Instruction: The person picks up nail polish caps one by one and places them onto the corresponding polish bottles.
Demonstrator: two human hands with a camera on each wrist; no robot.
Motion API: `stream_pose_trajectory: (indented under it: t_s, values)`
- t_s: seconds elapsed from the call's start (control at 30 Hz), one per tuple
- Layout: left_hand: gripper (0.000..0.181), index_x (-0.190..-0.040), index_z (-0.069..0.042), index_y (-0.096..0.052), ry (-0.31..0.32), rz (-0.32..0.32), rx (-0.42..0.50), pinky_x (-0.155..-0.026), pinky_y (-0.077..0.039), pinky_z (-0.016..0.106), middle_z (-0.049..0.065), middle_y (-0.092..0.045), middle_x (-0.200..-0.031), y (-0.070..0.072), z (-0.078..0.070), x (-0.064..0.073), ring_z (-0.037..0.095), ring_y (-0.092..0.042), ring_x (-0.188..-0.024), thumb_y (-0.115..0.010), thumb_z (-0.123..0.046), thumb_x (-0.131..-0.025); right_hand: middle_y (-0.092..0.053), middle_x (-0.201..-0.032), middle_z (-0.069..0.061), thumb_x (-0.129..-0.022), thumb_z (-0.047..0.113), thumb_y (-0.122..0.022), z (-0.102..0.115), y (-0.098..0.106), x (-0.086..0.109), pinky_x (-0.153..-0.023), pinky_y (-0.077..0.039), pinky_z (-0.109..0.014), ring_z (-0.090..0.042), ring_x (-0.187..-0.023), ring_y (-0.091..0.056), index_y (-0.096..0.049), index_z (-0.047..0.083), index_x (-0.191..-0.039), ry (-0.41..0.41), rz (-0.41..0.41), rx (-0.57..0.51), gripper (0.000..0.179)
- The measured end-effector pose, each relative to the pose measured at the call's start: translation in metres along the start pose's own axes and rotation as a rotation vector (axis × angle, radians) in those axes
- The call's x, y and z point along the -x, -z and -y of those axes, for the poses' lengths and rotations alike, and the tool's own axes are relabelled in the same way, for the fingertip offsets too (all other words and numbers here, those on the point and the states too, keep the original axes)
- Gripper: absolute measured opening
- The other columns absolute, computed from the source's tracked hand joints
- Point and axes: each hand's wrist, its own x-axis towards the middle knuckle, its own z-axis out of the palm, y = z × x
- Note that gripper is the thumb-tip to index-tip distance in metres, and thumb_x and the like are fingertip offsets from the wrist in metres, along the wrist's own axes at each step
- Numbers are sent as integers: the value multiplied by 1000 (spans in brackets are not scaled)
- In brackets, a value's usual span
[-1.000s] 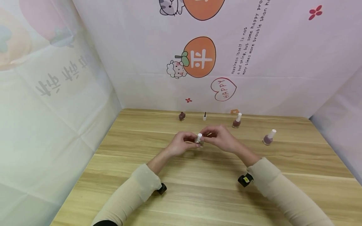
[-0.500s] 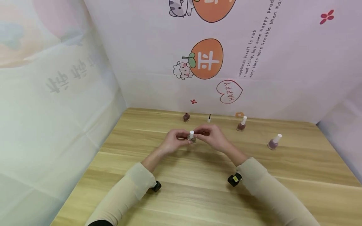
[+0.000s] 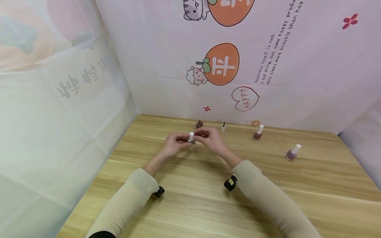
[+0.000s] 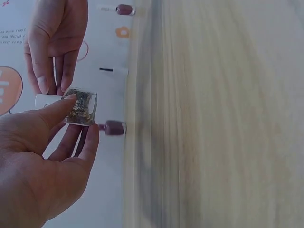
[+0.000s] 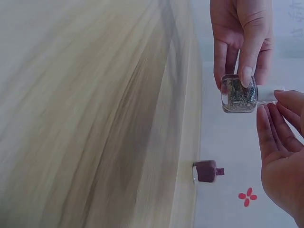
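A small glass nail polish bottle (image 4: 81, 108) with glittery contents is held up over the back part of the table, its white cap (image 3: 191, 136) on top. My left hand (image 3: 173, 145) pinches the glass body between thumb and fingers. In the right wrist view, the left thumb lies across the front of the bottle. From the other side my right hand (image 3: 212, 140) reaches in, its thumb and fingers at the cap (image 5: 268, 93). Behind the hands, an uncapped dark mauve nail polish bottle (image 3: 199, 124) stands near the table's back edge.
A white cap with its black brush pointing up (image 3: 223, 127) stands at the back. To the right are a capped brownish-red polish bottle (image 3: 257, 135) and a capped purple one (image 3: 291, 154). A printed cloth (image 3: 178, 99) hangs behind the wooden table (image 3: 190, 205).
Both hands have moved left together with the glitter polish bottle, keeping their hold. The head view has shifted slightly, so the standing bottles appear farther right.
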Motion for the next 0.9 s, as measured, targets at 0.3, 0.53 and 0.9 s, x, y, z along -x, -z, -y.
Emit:
stream_pose_trajectory:
  t_s: [0.3, 0.53, 0.9]
  values:
    - [27, -119, -2, -75, 36, -40, -6, -94, -57, 36, 12, -73, -120, 21, 9, -10, 27, -67, -112, -75, -3, -93, -74, -112, -7, -97, 13, -73, -3, -21, -26, -89, -58, -42, -24, -105, -69, -76, 8, -113, -50, -15, -38, 17]
    - [26, -119, 0, -74, 22, -65, -7, -93, -57, 36, 15, -73, -121, 34, 20, -23, 28, -68, -112, -74, -2, -93, -74, -112, -6, -98, 15, -72, -5, -34, -44, -90, -57, -43, -23, -105, -68, -75, 9, -112, -64, -28, -17, 15]
    - [28, -121, 4, -72, 54, -81, 43, -95, -57, 36, 21, -71, -121, 41, 34, -30, 33, -67, -114, -72, 3, -93, -74, -109, -12, -96, 6, -72, -15, -52, -62, -88, -57, -40, -26, -102, -69, -76, 3, -107, -84, -56, -57, 12]
